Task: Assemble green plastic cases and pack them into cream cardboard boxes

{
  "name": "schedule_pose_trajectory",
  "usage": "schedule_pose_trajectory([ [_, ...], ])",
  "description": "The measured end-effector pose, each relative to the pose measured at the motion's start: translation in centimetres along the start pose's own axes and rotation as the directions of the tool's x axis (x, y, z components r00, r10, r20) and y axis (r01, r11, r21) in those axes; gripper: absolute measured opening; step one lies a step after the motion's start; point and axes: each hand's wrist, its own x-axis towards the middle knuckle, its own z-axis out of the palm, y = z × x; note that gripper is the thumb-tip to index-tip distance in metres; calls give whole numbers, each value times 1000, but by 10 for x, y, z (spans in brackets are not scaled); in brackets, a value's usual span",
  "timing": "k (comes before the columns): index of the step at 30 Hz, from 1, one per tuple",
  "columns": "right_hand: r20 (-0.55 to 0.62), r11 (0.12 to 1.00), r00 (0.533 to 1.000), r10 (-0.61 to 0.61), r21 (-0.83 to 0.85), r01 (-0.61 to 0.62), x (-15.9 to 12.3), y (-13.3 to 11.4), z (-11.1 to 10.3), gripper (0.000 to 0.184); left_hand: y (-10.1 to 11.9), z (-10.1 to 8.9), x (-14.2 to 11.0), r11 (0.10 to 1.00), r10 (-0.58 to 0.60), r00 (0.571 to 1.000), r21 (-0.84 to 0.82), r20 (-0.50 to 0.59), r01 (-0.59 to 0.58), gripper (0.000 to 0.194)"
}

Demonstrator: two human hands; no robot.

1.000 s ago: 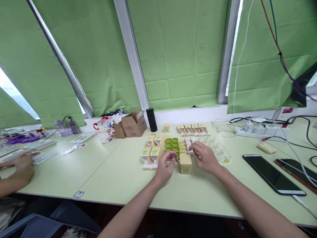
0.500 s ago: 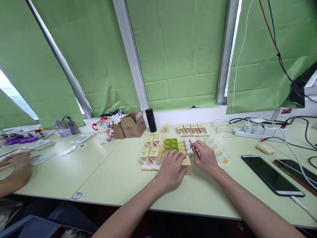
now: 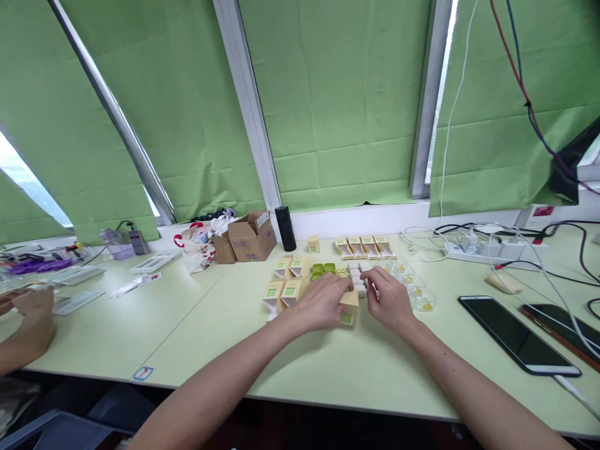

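Note:
A small tan cardboard box [image 3: 350, 310] with a green label stands in front of me. My left hand [image 3: 325, 301] lies along its left side, fingers bent round its far top edge. Just right of the box, my right hand [image 3: 390, 297] has thumb and fingers pinched together; what lies between them, if anything, is too small to make out. Beyond the hands are green square trays [image 3: 323, 269], partly hidden, and white rolled pieces [image 3: 359, 275]. Clear plastic cups [image 3: 417, 290] with yellow contents sit beside my right hand. Several open tan boxes [image 3: 281, 289] stand to the left.
More tan boxes [image 3: 364, 247] line the back, with a single one [image 3: 314, 244] apart. A black cylinder [image 3: 285, 228] and brown carton [image 3: 253, 237] stand near the wall. Phones [image 3: 518, 334], a power strip [image 3: 494, 251] and cables lie right. Another person's hands [image 3: 32, 309] work far left.
My left hand has come from beside the box to rest on it, its fingers reaching over the far edge. My right hand has stayed nearly in place.

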Motion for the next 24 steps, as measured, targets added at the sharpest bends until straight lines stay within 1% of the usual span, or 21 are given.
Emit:
schedule_pose_trajectory([
  [2, -11, 1000, 1000, 6, 9, -6, 0, -1, -1, 33, -7, -18, 12, 999, -27, 999, -22, -29, 26, 40],
  [4, -16, 1000, 1000, 6, 16, -5, 1, -2, -1, 32, -18, -38, 28, 996, -85, 993, -29, -84, 83, 40],
  [7, -15, 1000, 1000, -6, 22, 7, 0, -4, -1, 31, -42, -63, 54, 986, -122, 977, 90, -174, 139, 38],
  [9, -7, 1000, 1000, -12, 23, 12, 0, -6, 0, 32, -61, -72, 71, 967, -142, 969, 180, -200, 179, 39],
  [10, -3, 1000, 1000, -13, 22, 13, 0, -7, 0, 33, -71, -73, 77, 955, -166, 963, 210, -213, 211, 38],
  [12, 3, 1000, 1000, -12, 22, 12, 0, -8, 1, 34, -92, -70, 88, 934, -206, 953, 245, -221, 259, 38],
  [14, 7, 1000, 1000, -13, 28, 13, -1, -8, 1, 34, -110, -63, 95, 904, -250, 948, 303, -196, 301, 37],
  [16, 8, 999, 1000, -16, 40, 15, -1, -8, 2, 34, -125, -53, 98, 887, -285, 939, 319, -192, 334, 37],
  [20, 14, 998, 1000, -23, 52, 22, -2, -8, 2, 33, -148, -36, 101, 863, -333, 924, 335, -186, 378, 35],
  [24, 15, 998, 999, -37, 56, 36, -1, -11, 1, 33, -164, -24, 106, 848, -360, 915, 345, -180, 402, 35],
])
